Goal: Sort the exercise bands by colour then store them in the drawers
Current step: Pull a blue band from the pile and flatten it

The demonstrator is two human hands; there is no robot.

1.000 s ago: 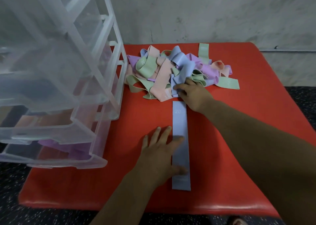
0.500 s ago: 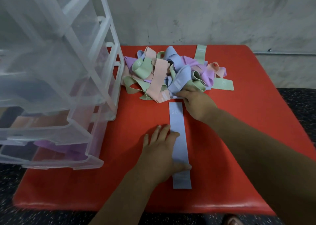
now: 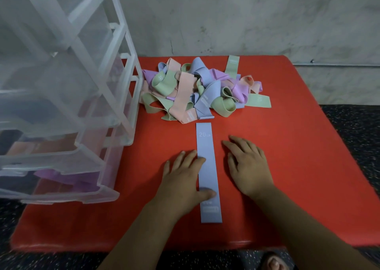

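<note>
flat blue elastic band (image 3: 205, 146) pressed under spread left hand (image 3: 183, 179); right hand (image 3: 248, 171) spread, empty. pastel band pile (image 3: 185, 97) at rear edge of red table (image 3: 287, 146) not yet sorted.

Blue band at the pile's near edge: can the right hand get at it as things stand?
Probably yes. The right hand rests flat and empty on the table beside the flat band; only bare red surface lies between it and the pile's blue band, whose end lies exposed.

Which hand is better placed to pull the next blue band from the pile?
Probably the right hand: open and free on the red table, nearer the tangled pile of pastel bands. The left hand presses the flat blue elastic band.
</note>
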